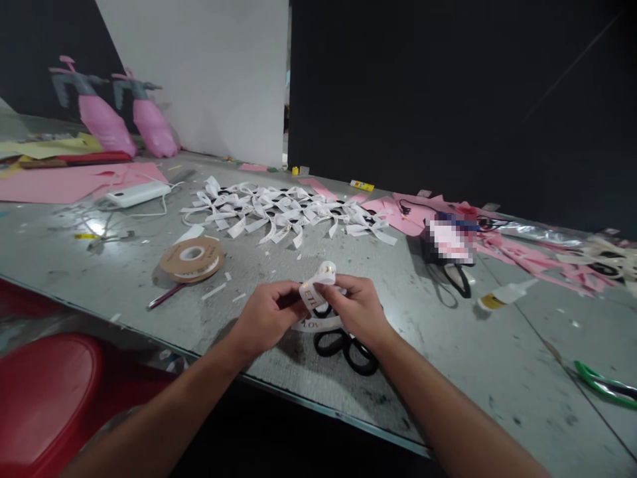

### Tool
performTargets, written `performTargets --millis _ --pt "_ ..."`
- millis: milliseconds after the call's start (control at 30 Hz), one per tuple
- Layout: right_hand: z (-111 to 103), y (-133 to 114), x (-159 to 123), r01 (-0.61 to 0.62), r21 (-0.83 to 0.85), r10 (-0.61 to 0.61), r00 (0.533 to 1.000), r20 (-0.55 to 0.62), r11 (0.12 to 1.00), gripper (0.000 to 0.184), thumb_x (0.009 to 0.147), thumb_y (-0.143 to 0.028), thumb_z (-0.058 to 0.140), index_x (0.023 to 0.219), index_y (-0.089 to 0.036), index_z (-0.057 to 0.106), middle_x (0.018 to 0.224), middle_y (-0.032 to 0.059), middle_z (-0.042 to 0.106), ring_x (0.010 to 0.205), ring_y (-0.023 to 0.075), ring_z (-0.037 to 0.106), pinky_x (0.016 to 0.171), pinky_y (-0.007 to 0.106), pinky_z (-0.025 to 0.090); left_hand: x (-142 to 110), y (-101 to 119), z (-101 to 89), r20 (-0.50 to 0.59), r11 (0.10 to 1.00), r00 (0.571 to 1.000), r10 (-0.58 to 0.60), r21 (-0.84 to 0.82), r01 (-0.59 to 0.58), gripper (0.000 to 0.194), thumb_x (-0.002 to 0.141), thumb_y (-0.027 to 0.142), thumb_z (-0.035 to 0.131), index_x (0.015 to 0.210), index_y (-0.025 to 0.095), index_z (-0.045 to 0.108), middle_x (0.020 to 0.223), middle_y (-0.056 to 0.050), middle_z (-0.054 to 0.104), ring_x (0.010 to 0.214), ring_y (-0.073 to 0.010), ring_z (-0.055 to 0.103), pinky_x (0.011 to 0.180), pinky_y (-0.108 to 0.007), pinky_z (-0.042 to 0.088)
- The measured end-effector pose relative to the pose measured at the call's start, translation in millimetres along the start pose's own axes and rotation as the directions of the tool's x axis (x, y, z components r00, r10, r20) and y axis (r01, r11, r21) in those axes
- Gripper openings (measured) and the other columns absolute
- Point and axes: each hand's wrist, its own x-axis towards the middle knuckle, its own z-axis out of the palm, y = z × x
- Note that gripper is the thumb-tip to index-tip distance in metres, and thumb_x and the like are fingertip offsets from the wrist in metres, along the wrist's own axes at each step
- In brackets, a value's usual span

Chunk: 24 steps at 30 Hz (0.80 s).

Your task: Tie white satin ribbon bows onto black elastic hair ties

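Nearest us are two bare forearms [164, 398], slanting in from the lower corners over the front edge of the tabletop [448, 378]. Between them we see black scissors [346, 340], their two looped handles toward us and their blades out of our sight.

Our left hand [261, 318] has a narrow grip, thumb and fingers pinching the left side of a white ribbon [312, 300]. Our right hand [365, 312] pinches the ribbon from the other side, its grip equally narrow. The ribbon is between the two hands, near the front of the tabletop, curled into a loop at the top; we can read "ETE" on one stretch and "LOV" on a lower one. A dark curve shows inside it, but we cannot tell what that is.

Beyond the hands, we see a pile of white bows [286, 212]. To their left lies a cardboard spool [172, 260], with a pen [165, 297] just beside it. Farther left are a white box [138, 194] with cords and two pink sprayers [107, 123]. To our right lie a small bottle [502, 297] and a green-handled tool [604, 385]. A red stool [44, 405] sits at lower left.
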Motion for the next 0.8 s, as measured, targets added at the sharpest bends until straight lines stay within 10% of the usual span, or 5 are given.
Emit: performTargets --millis 633,800 --pt "1 3 1 -0.041 0.081 0.04 0.999 0.009 0.996 0.031 0.081 -0.046 0.065 0.075 -0.017 0.074 0.058 -0.0002 0.058 0.057 0.0132 0.051 0.052 0.024 0.039 3 -5 5.6 -0.126 0.989 0.985 -0.116 -0.11 0.102 0.023 0.066 0.033 0.081 0.076 0.014 0.074 0.059 0.0 0.061 0.055 -0.0102 0.05 0.055 -0.022 0.04" --pt "-2 10 3 -0.091 0.219 0.088 0.996 0.023 0.972 0.027 0.08 -0.042 0.066 0.084 -0.017 0.075 0.055 -0.0014 0.055 0.054 0.0119 0.05 0.049 0.023 0.037 1 -1 2.2 -0.011 0.966 0.981 -0.191 -0.177 0.186 0.027 0.059 0.033 0.086 0.071 0.013 0.073 0.06 -0.001 0.061 0.053 -0.0076 0.046 0.052 -0.021 0.036"
